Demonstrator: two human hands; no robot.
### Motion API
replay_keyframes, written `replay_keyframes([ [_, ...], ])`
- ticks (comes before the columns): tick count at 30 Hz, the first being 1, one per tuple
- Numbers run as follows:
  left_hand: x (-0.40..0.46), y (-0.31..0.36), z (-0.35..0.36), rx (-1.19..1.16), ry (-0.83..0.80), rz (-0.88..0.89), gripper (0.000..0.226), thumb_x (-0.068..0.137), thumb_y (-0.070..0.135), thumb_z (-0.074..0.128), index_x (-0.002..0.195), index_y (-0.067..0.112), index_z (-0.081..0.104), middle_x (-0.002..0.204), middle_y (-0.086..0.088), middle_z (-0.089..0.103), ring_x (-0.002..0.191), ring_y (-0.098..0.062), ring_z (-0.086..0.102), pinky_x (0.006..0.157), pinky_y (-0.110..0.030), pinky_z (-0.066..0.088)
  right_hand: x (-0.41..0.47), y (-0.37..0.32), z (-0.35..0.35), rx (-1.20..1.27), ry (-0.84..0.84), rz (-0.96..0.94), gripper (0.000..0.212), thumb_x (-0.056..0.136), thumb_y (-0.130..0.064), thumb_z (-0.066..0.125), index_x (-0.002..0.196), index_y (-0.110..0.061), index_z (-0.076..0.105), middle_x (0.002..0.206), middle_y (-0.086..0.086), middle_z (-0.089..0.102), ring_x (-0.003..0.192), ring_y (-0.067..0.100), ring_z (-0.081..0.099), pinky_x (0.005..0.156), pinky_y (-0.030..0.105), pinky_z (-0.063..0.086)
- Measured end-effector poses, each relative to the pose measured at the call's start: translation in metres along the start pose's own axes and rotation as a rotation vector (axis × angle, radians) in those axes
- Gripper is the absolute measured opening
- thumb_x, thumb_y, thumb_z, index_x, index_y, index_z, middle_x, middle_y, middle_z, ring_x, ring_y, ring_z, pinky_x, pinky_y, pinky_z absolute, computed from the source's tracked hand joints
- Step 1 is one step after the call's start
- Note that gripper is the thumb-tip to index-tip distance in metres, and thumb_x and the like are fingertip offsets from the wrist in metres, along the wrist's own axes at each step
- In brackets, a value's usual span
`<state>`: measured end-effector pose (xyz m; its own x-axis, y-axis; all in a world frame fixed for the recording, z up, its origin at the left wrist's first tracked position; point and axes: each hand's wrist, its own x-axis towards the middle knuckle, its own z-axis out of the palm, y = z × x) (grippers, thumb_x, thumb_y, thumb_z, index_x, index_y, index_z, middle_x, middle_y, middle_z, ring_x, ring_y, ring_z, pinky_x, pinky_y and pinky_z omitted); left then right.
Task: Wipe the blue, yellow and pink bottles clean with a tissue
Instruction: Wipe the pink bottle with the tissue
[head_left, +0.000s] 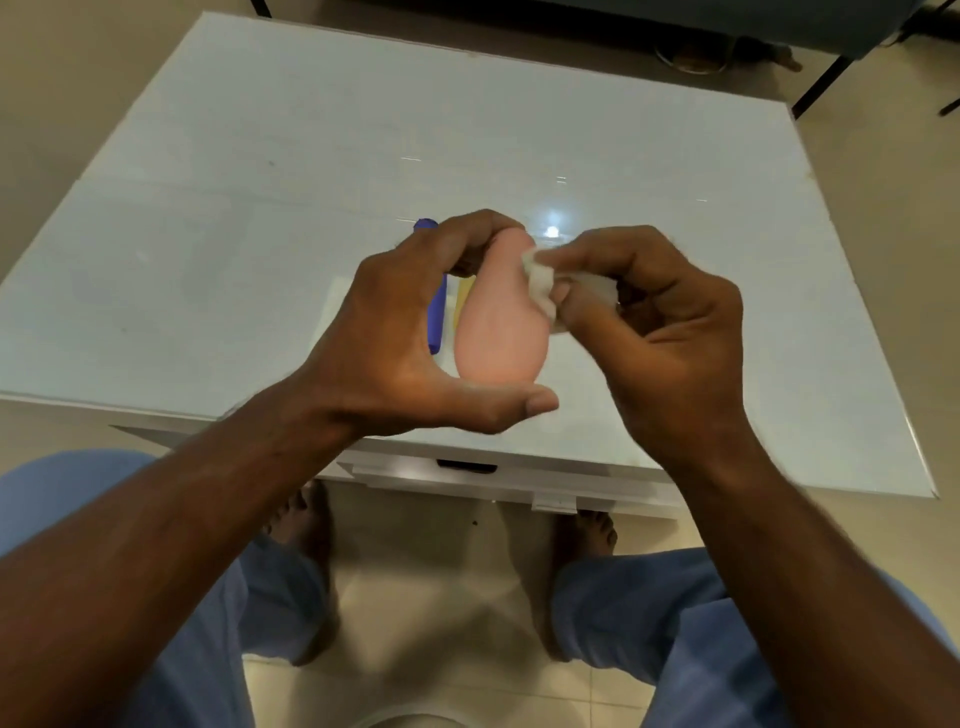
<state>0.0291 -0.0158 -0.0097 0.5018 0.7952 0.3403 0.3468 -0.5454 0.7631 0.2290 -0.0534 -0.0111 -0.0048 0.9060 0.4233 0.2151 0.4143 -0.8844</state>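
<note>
Pale bench (208, 260) below; left hand (395, 332) grips pink bottle (501, 322) lengthwise, 12-to-6; right hand (670, 332) fingers pinch tissue (540, 283) vs. its 2 o'clock flank.

Glass-topped table (260, 171) under blue bottle (437, 312)

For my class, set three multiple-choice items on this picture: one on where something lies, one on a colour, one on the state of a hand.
1. Where does the blue bottle lie?
A. On the table, behind the left hand
B. On the floor
C. In the right hand

2. What colour is the bottle held in the left hand?
A. Green
B. Pink
C. Black

3. What is the right hand doing?
A. Lying flat on the table
B. Hanging empty
C. Pinching a tissue against the pink bottle

Key: 1 A, blue shows on the tabletop past the left hand. 2 B, the held bottle is pink. 3 C, the white tissue sits between the fingers, on the bottle.
</note>
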Motion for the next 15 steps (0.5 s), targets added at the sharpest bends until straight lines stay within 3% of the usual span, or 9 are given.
replay_keyframes([
  [2,-0.001,0.004,0.004,-0.046,-0.014,0.018,0.092,0.058,0.075,0.072,0.133,0.031,0.043,0.125,0.024,0.052,0.112,0.005,0.055,0.088,-0.007,0.043,0.004,0.002,0.001,0.065,0.059,0.06,0.022,0.095,0.006,0.069,0.111,-0.008,0.072,0.105,0.012,0.072,0.099,0.021,0.072,0.085,0.042,0.063],
  [4,0.0,0.002,0.006,-0.071,0.011,-0.009,0.094,0.06,0.079,0.07,0.134,0.026,0.046,0.125,0.019,0.054,0.114,0.0,0.057,0.089,-0.01,0.046,0.001,-0.002,0.004,0.091,0.029,0.04,0.025,0.093,0.009,0.066,0.107,-0.011,0.071,0.101,0.011,0.071,0.095,0.019,0.07,0.081,0.035,0.06],
  [8,0.003,-0.007,0.0,-0.076,0.056,-0.054,0.095,0.059,0.061,0.08,0.136,0.015,0.05,0.126,0.008,0.06,0.116,-0.013,0.061,0.094,-0.023,0.052,-0.009,-0.012,0.008,0.041,-0.087,-0.113,0.036,0.082,0.018,0.065,0.098,-0.013,0.072,0.092,0.005,0.068,0.089,0.017,0.067,0.078,0.03,0.054],
  [13,-0.001,0.004,0.0,0.008,-0.005,0.027,0.092,0.059,0.082,0.068,0.132,0.033,0.04,0.125,0.027,0.049,0.112,0.009,0.053,0.09,-0.006,0.042,0.0,0.0,0.005,0.092,0.07,0.093,0.02,0.095,0.006,0.069,0.107,-0.008,0.075,0.1,0.012,0.075,0.093,0.019,0.073,0.08,0.031,0.058],
  [15,0.0,0.003,0.001,0.047,-0.004,0.019,0.094,0.055,0.078,0.074,0.13,0.03,0.045,0.122,0.021,0.054,0.109,0.003,0.054,0.088,-0.01,0.044,-0.003,-0.002,0.003,0.055,0.024,0.053,0.023,0.09,0.008,0.066,0.102,-0.01,0.075,0.096,0.011,0.073,0.088,0.017,0.072,0.077,0.028,0.057],
])
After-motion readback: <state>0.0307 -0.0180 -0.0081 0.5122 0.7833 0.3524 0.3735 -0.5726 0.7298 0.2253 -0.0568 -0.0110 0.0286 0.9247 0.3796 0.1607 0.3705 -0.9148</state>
